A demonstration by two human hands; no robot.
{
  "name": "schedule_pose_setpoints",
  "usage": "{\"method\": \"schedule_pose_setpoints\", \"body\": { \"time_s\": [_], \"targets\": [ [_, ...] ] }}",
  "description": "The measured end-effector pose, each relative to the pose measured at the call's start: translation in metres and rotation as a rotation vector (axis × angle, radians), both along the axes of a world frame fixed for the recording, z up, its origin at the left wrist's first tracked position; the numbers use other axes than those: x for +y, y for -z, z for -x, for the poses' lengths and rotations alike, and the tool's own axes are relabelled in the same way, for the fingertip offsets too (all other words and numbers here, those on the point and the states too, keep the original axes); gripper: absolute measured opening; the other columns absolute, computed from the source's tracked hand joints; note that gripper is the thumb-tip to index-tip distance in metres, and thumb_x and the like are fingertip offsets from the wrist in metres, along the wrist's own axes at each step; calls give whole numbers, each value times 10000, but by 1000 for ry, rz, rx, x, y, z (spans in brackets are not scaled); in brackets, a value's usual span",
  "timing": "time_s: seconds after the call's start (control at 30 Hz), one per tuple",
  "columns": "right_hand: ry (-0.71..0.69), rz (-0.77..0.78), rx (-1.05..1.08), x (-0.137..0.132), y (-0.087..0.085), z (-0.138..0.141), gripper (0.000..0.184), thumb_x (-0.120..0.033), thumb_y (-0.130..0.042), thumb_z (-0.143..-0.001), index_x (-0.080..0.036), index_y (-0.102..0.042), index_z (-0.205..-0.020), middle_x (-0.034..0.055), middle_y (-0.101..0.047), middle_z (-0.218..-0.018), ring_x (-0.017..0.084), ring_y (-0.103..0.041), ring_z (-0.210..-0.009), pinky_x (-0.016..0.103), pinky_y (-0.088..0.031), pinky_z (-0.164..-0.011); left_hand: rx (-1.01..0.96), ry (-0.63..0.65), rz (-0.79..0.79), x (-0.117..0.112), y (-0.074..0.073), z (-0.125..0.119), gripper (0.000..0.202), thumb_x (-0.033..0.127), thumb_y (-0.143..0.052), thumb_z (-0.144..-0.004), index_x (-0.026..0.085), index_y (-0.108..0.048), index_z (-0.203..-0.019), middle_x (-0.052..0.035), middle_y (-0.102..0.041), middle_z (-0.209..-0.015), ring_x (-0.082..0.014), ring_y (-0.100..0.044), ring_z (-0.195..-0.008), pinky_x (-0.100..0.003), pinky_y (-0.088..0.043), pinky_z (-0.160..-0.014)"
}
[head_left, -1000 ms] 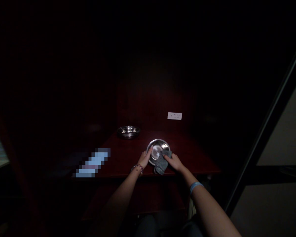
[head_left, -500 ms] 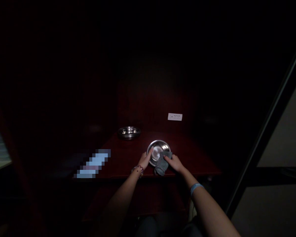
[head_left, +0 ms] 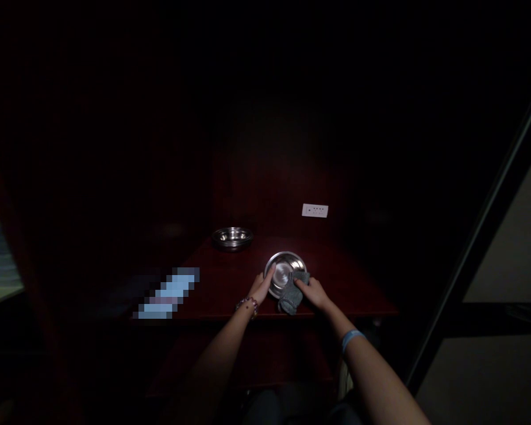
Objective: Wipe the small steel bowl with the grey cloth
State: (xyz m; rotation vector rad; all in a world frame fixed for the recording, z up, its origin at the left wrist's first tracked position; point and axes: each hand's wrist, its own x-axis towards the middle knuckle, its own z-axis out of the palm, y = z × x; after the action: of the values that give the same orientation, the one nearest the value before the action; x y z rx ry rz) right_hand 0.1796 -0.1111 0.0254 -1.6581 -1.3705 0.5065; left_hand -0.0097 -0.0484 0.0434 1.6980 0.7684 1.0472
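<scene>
A round, shiny metal bowl is tilted toward me above the front part of the dark red desk. My left hand grips its left rim, thumb over the inside and the other fingers behind. A grey cloth hangs over the bowl's lower right rim. Pinched on that cloth is my right hand, its thumb lying on top and pressing it against the rim. The fingers behind the bowl are hidden.
Several nested metal bowls stand at the back left of the desk. A white power socket is set in the back panel. At the desk's left lies a blurred-out bright rectangle. Dark side panels flank the desk.
Both hands keep the same hold on the bowl and the cloth. The view has shifted very slightly; otherwise hardly anything differs.
</scene>
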Motion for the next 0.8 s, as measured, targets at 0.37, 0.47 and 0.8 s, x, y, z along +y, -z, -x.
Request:
{"method": "schedule_pose_setpoints", "body": {
  "time_s": [0.37, 0.47, 0.8],
  "targets": [
    [12, 22, 0, 0, 0, -1, 369, -440, -559, -794, -116, -715, -874, 101, -715, -897, 226, -662, -887, 280, -490, -772, -2, 31, 8, 2, 1, 0, 673, 641, -372, -826, 109, -641, -1139, -113, -703, -1046, -230, -635, -972, -315, -445, -915],
    [7, 19, -6, 0, -1, 0, 365, -438, -557, -795, -119, -717, -874, 100, -714, -897, 233, -662, -889, 288, -489, -778, 5, 10, 1, 0, -1, 1, 672, 633, -372, -830, 107, -632, -1156, -121, -693, -1075, -232, -634, -973, -307, -454, -896],
    [-11, -2, 8, -2, -2, 2, 442, -519, -537, -795, -123, -719, -869, 103, -716, -898, 237, -664, -890, 288, -494, -767, 7, -7, 8, -2, -4, 2, 683, 645, -387, -815, 100, -639, -1140, -123, -704, -1039, -235, -638, -957, -305, -456, -886]
  ]
}}
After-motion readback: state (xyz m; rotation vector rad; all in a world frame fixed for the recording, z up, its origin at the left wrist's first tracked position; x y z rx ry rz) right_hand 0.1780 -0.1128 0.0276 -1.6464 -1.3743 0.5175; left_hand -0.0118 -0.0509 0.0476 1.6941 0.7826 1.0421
